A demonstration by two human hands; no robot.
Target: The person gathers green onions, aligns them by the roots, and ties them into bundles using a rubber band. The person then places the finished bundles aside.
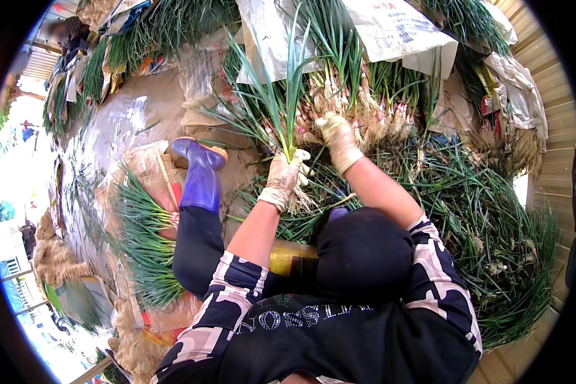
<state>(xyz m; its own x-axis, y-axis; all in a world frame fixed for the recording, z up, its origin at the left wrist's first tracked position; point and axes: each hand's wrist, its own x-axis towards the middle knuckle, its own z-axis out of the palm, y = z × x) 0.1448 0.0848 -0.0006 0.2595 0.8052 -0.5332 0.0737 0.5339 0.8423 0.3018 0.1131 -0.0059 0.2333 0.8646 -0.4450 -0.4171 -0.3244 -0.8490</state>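
My left hand (286,174), in a soiled pale glove, grips a green onion plant (288,122) by its base. Its long leaves point away from me, and its whitish roots hang below the palm. To the right, my gloved right hand (340,139) is at the root side of a row of green onions (331,89) with pinkish bulbs and stringy roots. The fingers of that hand are blurred, so whether they hold anything is unclear. White woven sacks (398,26) with printing lie over part of the row's leaves.
Loose leaves and trimmings form a heap (470,230) on my right. Sorted green onions (149,240) lie on sacking at my left, beside my purple rubber boot (199,168). A corrugated wall (552,81) bounds the right side. Another person (74,36) is at the far upper left.
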